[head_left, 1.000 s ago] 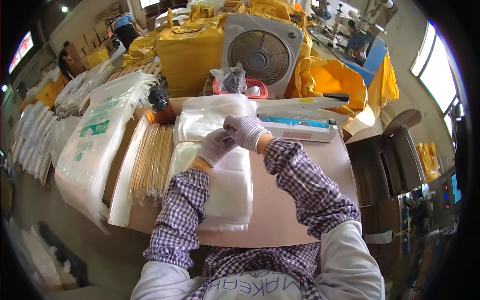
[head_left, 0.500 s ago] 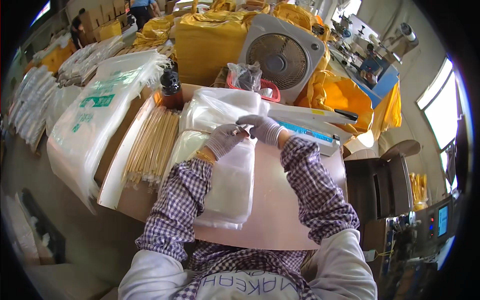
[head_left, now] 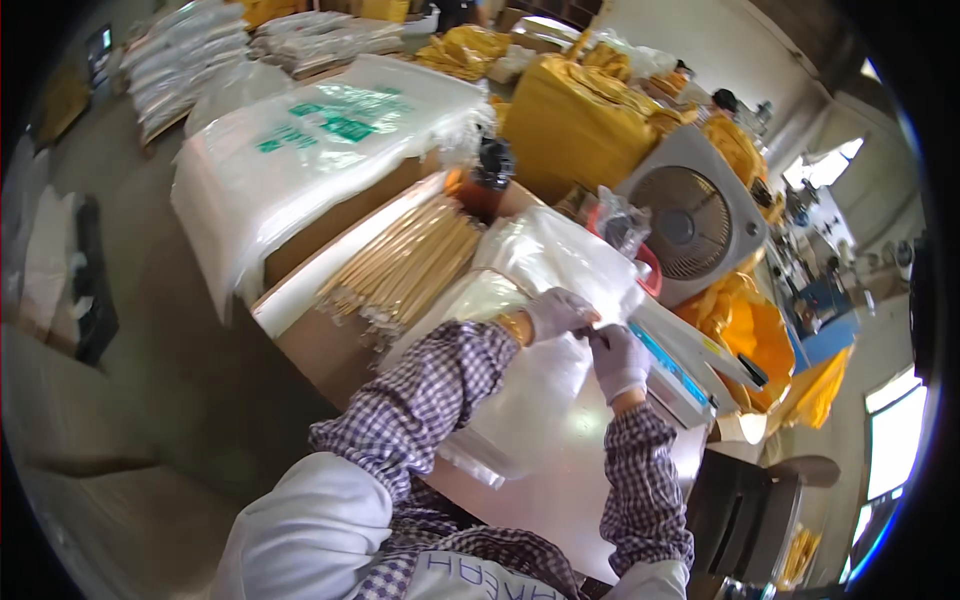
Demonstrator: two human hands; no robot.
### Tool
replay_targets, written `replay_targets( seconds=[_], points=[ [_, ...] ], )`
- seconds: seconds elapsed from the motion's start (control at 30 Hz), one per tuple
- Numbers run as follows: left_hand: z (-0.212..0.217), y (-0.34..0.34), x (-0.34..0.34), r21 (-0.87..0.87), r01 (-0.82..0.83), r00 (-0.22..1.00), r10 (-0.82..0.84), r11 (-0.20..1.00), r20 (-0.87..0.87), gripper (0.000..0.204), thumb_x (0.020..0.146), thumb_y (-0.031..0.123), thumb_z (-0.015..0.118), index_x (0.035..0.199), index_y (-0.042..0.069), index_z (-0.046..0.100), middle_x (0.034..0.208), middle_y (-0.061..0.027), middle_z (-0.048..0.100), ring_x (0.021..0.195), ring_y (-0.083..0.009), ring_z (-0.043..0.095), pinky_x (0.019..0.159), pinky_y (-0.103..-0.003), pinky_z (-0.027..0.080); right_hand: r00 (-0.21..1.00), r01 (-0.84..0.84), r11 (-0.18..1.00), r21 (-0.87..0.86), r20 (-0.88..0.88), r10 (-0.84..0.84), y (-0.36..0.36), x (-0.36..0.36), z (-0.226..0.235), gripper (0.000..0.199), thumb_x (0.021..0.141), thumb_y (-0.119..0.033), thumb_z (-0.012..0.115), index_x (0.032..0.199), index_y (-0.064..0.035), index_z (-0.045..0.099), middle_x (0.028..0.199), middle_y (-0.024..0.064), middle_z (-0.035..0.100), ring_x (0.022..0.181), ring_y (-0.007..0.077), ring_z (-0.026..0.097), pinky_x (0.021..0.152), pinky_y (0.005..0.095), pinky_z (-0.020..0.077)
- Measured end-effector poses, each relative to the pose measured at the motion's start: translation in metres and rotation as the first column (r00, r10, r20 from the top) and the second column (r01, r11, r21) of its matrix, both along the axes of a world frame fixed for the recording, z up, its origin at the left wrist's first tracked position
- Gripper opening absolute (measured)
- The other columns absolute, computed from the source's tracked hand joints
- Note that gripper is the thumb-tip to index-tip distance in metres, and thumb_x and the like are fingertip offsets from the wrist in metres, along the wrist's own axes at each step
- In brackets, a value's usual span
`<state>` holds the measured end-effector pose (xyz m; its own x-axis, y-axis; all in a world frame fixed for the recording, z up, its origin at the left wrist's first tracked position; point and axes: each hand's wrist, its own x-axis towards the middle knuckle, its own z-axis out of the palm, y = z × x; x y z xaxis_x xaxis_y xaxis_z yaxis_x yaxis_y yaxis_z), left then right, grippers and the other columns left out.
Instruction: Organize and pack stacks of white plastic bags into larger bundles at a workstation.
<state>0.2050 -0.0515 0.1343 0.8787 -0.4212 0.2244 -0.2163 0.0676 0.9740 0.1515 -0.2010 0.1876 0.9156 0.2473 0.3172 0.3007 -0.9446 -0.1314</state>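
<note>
A stack of clear plastic bags [head_left: 530, 410] lies across the table in front of me. My left hand [head_left: 558, 315], in a thin pale glove, is closed with fingertips pinched at the bags' upper right part. Close beside it, my right hand [head_left: 620, 362], gloved too, has its fingers curled in a pinch on the same plastic. Thin film seems to run between the two hands; its exact edge is hard to see. Left of the bags lies a pile of thin pale sticks [head_left: 410, 260]. A long white sealer with a blue strip [head_left: 670, 370] sits just right of my right hand.
A dark bottle [head_left: 491, 170] stands behind the sticks. A grey box fan [head_left: 690, 225] and a red basket [head_left: 650, 272] are at the back right, near yellow sacks [head_left: 580, 115]. White plastic sacking with green print [head_left: 330, 150] rises at the left. A dark bin [head_left: 740, 510] is at right.
My view has turned, so the table now appears tilted. My right hand has come down beside the left, its fingers pointing up; both remain closed at the plastic.
</note>
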Motion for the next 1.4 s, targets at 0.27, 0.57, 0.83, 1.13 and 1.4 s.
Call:
replay_targets(
  seconds=[0.27,0.57,0.83,1.13,1.4],
  points=[
    [-0.004,0.002,0.006,0.549,-0.242,0.821,-0.133,0.8,0.555,0.019,0.073,0.011,0.059,0.09,0.011,0.066,0.086,-0.0073,0.065,0.079,-0.0159,0.062,0.073,-0.025,0.047,0.991,-0.127,0.968,-0.218,-0.067,0.115,0.016,-0.005,-0.008,0.019,0.076,-0.024,0.055,0.08,-0.0061,0.061,0.075,0.0137,0.061,0.064,0.0306,0.059,0.057,0.0373,0.0465],
    [-0.001,-0.004,-0.012,0.126,-0.295,0.749,0.147,0.947,0.645,0.012,0.071,0.015,0.056,0.078,0.01,0.065,0.075,-0.0069,0.059,0.069,-0.0255,0.058,0.062,-0.035,0.047,0.828,0.145,0.601,0.786,-0.429,0.362,-0.033,0.053,-0.014,0.025,0.077,-0.007,0.051,0.1,-0.0014,0.061,0.078,0.0046,0.061,0.06,0.0088,0.053,0.055,0.0199,0.0426],
    [0.007,-0.006,-0.007,0.1,-0.513,0.27,0.049,0.852,0.962,0.008,0.073,0.013,0.054,0.076,0.008,0.059,0.072,-0.006,0.052,0.065,-0.0228,0.055,0.059,-0.035,0.044,0.444,0.362,0.389,0.847,-0.523,0.728,-0.034,0.083,-0.018,0.036,0.077,-0.003,0.05,0.114,-0.0007,0.052,0.082,0.0037,0.058,0.057,0.0071,0.049,0.05,0.0179,0.0404],
    [0.006,0.002,-0.009,0.211,-0.542,0.523,0.131,0.813,0.842,0.01,0.078,0.013,0.054,0.079,0.005,0.06,0.07,-0.01,0.056,0.062,-0.0271,0.056,0.057,-0.038,0.044,0.58,0.215,0.712,0.669,-0.674,0.458,-0.015,0.073,-0.007,0.013,0.078,-0.003,0.057,0.089,-0.0031,0.062,0.068,0.0016,0.057,0.06,0.0095,0.053,0.051,0.0213,0.0424],
    [0.008,0.0,-0.013,0.265,-0.596,0.498,0.091,0.758,0.862,0.014,0.078,0.016,0.056,0.087,0.006,0.062,0.071,-0.0121,0.059,0.061,-0.028,0.057,0.054,-0.036,0.046,0.967,-0.097,0.973,-0.209,-0.252,0.042,-0.009,0.021,0.019,0.017,0.081,-0.014,0.047,0.089,-0.0048,0.059,0.081,0.0149,0.062,0.076,0.0302,0.061,0.063,0.038,0.0489]
  ],
)
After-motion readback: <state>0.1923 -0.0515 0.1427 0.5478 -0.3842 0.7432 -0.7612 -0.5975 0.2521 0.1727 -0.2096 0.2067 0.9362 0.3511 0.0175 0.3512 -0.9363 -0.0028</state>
